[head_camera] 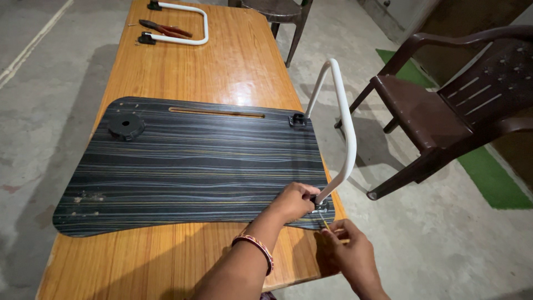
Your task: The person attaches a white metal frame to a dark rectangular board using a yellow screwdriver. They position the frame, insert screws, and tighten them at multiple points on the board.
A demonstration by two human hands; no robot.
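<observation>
While left hand [297, 201] grip clamps bracket [321, 203] | white leg [343, 119] upright, runs near-far | right hand [347, 244] pinches screwdriver [324, 223].

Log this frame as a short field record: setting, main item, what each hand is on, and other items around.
setting: orange wooden table on a concrete floor
main item: dark striped lap-desk board lying flat, one white U-shaped leg standing up at its right edge
left hand: gripping the black bracket at the leg's base
right hand: holding a thin yellowish tool near that bracket
far end of table: second white leg, pliers
right side: brown plastic chair
</observation>
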